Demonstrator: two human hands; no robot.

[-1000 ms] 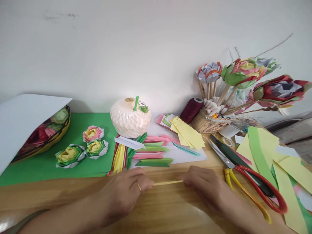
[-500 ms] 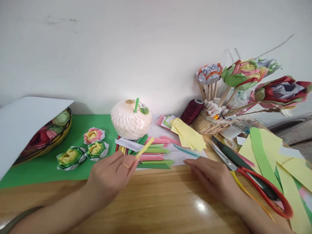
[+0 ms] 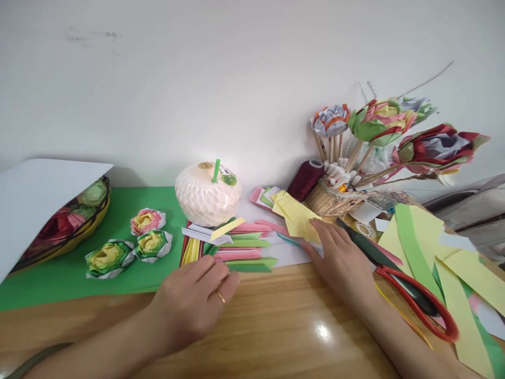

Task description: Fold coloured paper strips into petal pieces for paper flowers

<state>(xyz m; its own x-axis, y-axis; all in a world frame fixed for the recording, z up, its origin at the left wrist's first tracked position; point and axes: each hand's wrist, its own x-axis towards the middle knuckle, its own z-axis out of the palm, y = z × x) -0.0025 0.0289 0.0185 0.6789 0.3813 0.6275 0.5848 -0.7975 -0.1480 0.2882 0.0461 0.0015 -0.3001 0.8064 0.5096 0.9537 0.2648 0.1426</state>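
My left hand (image 3: pixel 197 302) is closed loosely above the wood tabletop, with no paper showing in its fingers. Just beyond it lie folded paper strips in green, pink and white (image 3: pixel 242 253). A folded yellow strip (image 3: pixel 228 229) rests across the top of this pile. My right hand (image 3: pixel 345 266) reaches onto a fanned stack of yellow paper strips (image 3: pixel 298 215). Its fingers are stretched over the lower end of the stack, the thumb apart from them near a teal folded strip (image 3: pixel 288 239).
Red-handled scissors (image 3: pixel 414 295) and loose paper sheets (image 3: pixel 418 247) lie at right. Behind are a maroon thread spool (image 3: pixel 305 180), a basket (image 3: pixel 329 200) of paper flowers and a white textured container (image 3: pixel 208 195). Several paper lotuses (image 3: pixel 153 246) sit on green paper (image 3: pixel 130 200).
The folded yellow strip has left my left hand and lies on the pile. That hand has drawn back toward me. My right hand has moved up onto the yellow strips.
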